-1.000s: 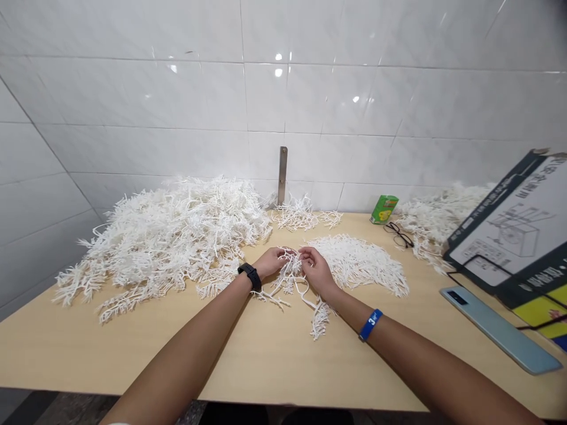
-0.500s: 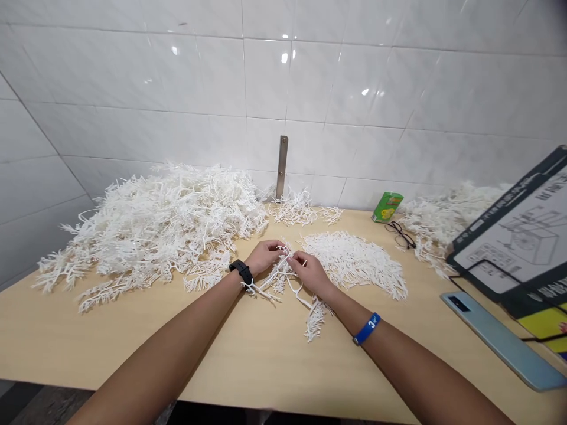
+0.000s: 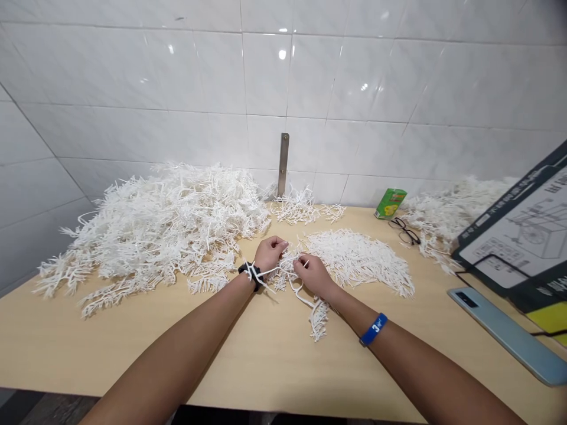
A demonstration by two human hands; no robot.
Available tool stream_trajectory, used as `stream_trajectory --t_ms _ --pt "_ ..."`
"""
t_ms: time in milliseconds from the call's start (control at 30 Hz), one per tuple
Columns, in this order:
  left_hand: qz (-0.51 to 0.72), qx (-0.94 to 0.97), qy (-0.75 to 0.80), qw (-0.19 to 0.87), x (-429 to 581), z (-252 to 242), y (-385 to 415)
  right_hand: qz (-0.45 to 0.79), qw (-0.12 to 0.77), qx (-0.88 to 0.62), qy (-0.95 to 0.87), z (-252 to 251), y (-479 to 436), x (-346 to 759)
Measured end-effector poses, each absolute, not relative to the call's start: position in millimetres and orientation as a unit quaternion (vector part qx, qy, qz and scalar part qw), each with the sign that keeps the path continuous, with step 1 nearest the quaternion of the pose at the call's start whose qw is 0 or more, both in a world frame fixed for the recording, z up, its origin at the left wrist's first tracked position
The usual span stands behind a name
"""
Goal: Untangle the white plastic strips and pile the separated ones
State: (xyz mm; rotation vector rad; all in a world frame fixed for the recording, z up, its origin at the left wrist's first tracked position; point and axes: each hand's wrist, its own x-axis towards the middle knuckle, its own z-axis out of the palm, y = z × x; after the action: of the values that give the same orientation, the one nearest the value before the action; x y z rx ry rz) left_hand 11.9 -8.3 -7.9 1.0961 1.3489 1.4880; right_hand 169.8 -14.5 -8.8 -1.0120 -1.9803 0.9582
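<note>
My left hand (image 3: 270,252), with a black watch on the wrist, is closed around the top of a white plastic sprue (image 3: 305,298) of thin sticks that trails down across the wooden table (image 3: 133,348). Just to its right, my right hand (image 3: 310,274), with a blue wristband, pinches one small stick on the same sprue. Both hands are nearly touching. A flat pile of loose white sticks (image 3: 358,260) lies directly right of my hands. A large heap of white sprues (image 3: 163,224) fills the table's left side.
A smaller clump of sprues (image 3: 301,209) lies by a metal bracket (image 3: 282,164) on the tiled wall. A green carton (image 3: 388,203), glasses (image 3: 405,231), more white sprues (image 3: 447,215), a printed box (image 3: 518,230) and a phone (image 3: 509,336) are on the right.
The view shifted slightly. My hands stayed together on the sprue, the right hand dropped a little and a branch of the sprue now lies over my left wrist.
</note>
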Motion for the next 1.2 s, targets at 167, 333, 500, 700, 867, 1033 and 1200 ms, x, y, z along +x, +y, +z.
stream_trajectory --t_ms 167,333,500,700,867,1033,1200 --pt "0.661 0.337 0.491 0.456 3 -7 -3 0.346 0.303 -0.285 -0.841 -6 -34 170" --pt "0.643 0.372 0.461 0.485 2 -4 -7 0.336 0.292 -0.252 -0.859 -3 -38 172" --pt "0.552 0.453 0.400 0.574 5 1 -15 0.322 0.266 -0.228 -0.880 -3 -37 174" --pt "0.504 0.514 0.407 0.562 1 8 -21 0.307 0.341 -0.288 -0.840 -2 -31 177" --pt "0.471 0.538 0.412 0.564 3 6 -21 0.381 0.399 -0.341 -0.761 -4 -22 181" --pt "0.443 0.530 0.425 0.585 8 7 -26 0.423 0.441 -0.389 -0.689 -8 -17 181" --pt "0.469 0.527 0.435 0.560 12 8 -28 0.420 0.435 -0.395 -0.691 -8 -18 181"
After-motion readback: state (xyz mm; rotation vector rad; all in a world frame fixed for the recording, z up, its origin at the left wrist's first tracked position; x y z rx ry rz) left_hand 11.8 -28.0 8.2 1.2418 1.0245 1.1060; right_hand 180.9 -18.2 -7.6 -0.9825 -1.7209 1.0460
